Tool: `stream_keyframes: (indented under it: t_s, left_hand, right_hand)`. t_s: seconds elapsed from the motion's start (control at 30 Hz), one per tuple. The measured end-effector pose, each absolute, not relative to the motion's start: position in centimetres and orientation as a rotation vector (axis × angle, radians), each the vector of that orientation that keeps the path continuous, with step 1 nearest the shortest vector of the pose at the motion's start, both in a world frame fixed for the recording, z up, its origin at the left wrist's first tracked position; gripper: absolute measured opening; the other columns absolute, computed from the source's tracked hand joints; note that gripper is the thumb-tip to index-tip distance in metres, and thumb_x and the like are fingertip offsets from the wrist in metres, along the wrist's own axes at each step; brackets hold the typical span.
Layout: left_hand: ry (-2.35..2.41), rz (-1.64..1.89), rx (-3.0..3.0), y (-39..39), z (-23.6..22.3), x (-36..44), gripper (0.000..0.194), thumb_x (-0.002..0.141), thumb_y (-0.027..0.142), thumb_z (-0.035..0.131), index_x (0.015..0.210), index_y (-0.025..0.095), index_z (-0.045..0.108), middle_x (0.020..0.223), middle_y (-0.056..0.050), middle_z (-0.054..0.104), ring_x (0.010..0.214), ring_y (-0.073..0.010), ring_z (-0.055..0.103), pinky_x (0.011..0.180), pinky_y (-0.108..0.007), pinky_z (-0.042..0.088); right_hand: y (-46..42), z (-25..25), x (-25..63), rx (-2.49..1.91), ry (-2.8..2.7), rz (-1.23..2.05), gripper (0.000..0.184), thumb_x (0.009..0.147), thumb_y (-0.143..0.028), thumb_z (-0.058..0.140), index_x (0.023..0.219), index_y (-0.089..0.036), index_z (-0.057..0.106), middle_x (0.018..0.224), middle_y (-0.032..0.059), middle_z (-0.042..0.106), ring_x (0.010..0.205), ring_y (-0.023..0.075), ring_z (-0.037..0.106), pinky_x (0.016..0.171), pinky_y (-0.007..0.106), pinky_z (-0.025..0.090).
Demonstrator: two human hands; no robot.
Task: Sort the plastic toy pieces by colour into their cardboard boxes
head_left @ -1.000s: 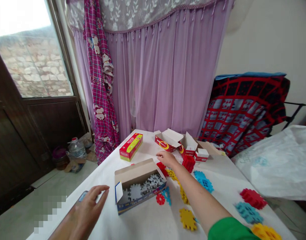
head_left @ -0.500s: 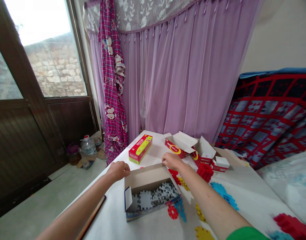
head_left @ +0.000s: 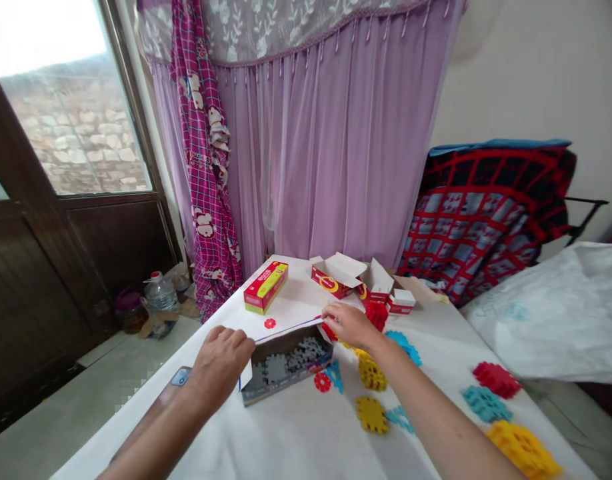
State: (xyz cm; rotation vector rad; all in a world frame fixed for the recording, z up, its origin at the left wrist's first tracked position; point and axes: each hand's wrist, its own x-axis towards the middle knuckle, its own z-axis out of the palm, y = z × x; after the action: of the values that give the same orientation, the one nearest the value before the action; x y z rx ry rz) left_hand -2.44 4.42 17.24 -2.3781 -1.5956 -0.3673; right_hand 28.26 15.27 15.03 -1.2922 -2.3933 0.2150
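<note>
A low cardboard box (head_left: 286, 389) stands on the table, full of grey notched toy building pieces (head_left: 277, 367). Its back lid flap (head_left: 289, 331) is tilted partway over the opening. My left hand (head_left: 224, 363) is closed on the flap's left corner, its fingertips partly hidden. At the right corner, my right hand (head_left: 350, 324) pinches the same flap. A small side flap (head_left: 247, 370) sticks up at the box's left end. Against the right front corner lie a red round piece (head_left: 323, 382) and a blue piece (head_left: 335, 377).
Behind are a closed red-and-yellow box (head_left: 266, 287) and open red boxes (head_left: 336, 277). Yellow pieces (head_left: 372, 415), teal pieces (head_left: 487, 404) and dark red pieces (head_left: 496, 379) lie to the right. A phone (head_left: 181, 376) rests by my left forearm. A white sack (head_left: 551, 313) is at the right.
The lid flap has swung from upright forward over the box, both hands now gripping its corners. My view has turned right, showing more pieces and the red disc behind the flap.
</note>
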Motion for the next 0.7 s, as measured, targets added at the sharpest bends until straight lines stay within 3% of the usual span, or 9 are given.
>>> stream_keyframes:
  t_s: [0.13,0.3,0.43,0.57,0.7]
  left_hand:
    - [-1.428,-0.44,-2.334,1.5,14.7,-1.8,0.025,0.093,0.017,0.044,0.078,0.023,0.064,0.074,-0.002,0.06,0.072,-0.0175,0.055,0.079,-0.036,0.039]
    - [-1.333,-0.505,-2.321,0.7,12.2,-2.0,0.023,0.093,0.019,0.046,0.081,0.026,0.064,0.075,-0.001,0.061,0.071,-0.0163,0.055,0.074,-0.034,0.041]
    - [-1.356,-0.573,-2.302,1.2,10.6,-2.7,0.022,0.093,0.025,0.046,0.095,0.028,0.068,0.1,-0.004,0.069,0.091,-0.0193,0.062,0.082,-0.035,0.046]
    - [-1.52,-0.785,-2.305,2.3,9.4,-4.1,0.03,0.092,0.044,0.049,0.114,0.03,0.065,0.13,-0.007,0.062,0.117,-0.0263,0.059,0.095,-0.042,0.05]
    - [-1.798,-0.925,-2.349,3.1,9.1,-5.4,0.04,0.09,0.05,0.047,0.121,0.028,0.06,0.139,-0.009,0.057,0.12,-0.0249,0.06,0.096,-0.041,0.052]
  right_hand:
    - [13.4,13.7,28.6,-1.208,-2.354,0.235,0.018,0.083,-0.012,0.055,0.092,-0.021,0.069,0.1,0.0049,0.07,0.095,0.0185,0.062,0.085,0.029,0.045]
    - [12.2,12.1,28.5,-1.237,-2.342,0.269,0.02,0.082,-0.007,0.053,0.087,-0.02,0.068,0.097,0.0056,0.069,0.093,0.0178,0.063,0.085,0.029,0.047]
    - [12.0,11.4,28.3,-1.272,-2.375,0.254,0.025,0.082,-0.007,0.055,0.099,-0.019,0.069,0.102,0.0072,0.068,0.098,0.019,0.063,0.09,0.032,0.048]
    - [12.3,11.7,28.5,-1.216,-2.487,0.254,0.037,0.084,-0.011,0.056,0.119,-0.021,0.065,0.125,0.0098,0.063,0.114,0.0208,0.06,0.098,0.034,0.047]
    - [13.0,12.3,28.8,-1.191,-2.573,0.23,0.041,0.085,-0.015,0.058,0.124,-0.027,0.065,0.132,0.0083,0.062,0.118,0.0223,0.059,0.101,0.036,0.046]
